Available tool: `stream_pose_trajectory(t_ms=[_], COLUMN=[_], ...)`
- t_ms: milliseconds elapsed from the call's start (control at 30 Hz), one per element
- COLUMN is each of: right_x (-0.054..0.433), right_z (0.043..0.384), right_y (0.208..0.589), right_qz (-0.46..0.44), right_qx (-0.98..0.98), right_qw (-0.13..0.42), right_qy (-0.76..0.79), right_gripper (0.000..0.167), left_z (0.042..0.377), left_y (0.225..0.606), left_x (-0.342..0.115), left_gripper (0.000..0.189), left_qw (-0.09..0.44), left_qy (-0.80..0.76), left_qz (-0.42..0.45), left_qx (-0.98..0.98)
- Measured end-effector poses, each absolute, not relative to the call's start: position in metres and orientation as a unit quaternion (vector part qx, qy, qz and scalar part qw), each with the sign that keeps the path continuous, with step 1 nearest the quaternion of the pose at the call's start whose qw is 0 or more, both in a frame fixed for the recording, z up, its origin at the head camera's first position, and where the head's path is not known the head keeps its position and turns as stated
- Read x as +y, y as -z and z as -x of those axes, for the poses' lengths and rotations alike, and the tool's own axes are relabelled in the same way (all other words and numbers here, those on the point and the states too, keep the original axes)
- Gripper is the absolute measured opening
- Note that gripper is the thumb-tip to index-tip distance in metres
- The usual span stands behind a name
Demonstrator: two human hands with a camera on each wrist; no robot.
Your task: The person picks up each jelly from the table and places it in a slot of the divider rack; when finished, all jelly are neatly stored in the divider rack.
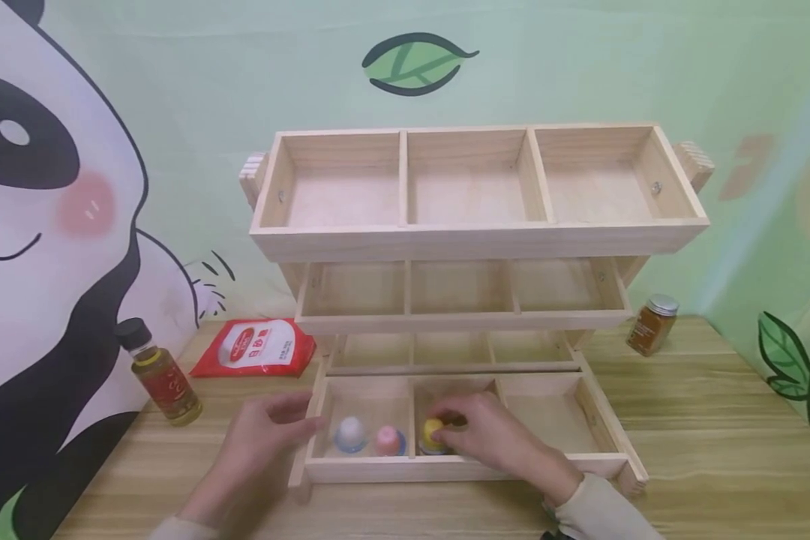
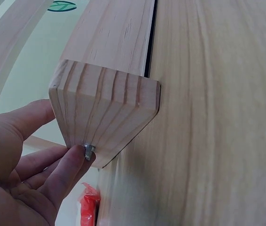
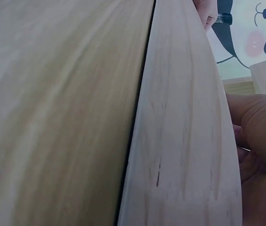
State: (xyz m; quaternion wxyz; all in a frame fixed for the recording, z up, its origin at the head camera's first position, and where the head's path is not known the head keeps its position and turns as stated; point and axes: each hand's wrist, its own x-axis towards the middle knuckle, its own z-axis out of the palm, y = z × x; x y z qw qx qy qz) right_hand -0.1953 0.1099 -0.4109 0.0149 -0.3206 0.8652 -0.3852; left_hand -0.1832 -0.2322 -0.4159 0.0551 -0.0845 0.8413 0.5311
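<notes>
My right hand (image 1: 479, 431) reaches into the middle compartment of the lowest tray (image 1: 466, 471) on a wooden tiered rack. Its thumb and fingers pinch a small yellow-domed thing (image 1: 433, 430) with a pale round base, low in that compartment. The tray's front board hides this thing in the right wrist view. In the left compartment sit a white-domed thing (image 1: 351, 429) and a pink-domed one (image 1: 389, 439), both on bluish bases. My left hand (image 1: 266, 435), fingers loosely extended, touches the rack's left side, fingertips by a metal bolt (image 2: 89, 151).
Above are further three-part trays, including the top tray (image 1: 479, 241). On the left stand an oil bottle (image 1: 165, 386) and a red-and-white packet (image 1: 256, 349) on the wooden table (image 1: 715, 450). A small brown jar (image 1: 651, 328) with a silver lid stands at the right.
</notes>
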Motion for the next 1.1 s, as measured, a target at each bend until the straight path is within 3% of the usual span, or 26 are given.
stream_pose_trajectory(t_ms=[800,1100], right_x=[0.1103,0.1137], right_z=[0.1980,0.1963], right_y=[0.4144,0.4107], right_qz=[0.331,0.316], right_qx=[0.865,0.864], right_qw=[0.004,0.024], right_qy=[0.377,0.392], right_gripper=[0.016,0.018], left_z=[0.1815,0.1833], left_y=[0.4146,0.4157], left_x=[-0.2341,-0.2328], left_gripper=[0.064,0.062], left_qw=[0.059,0.054], left_qy=[-0.527,-0.518], left_qz=[0.087,0.086], left_qx=[0.843,0.849])
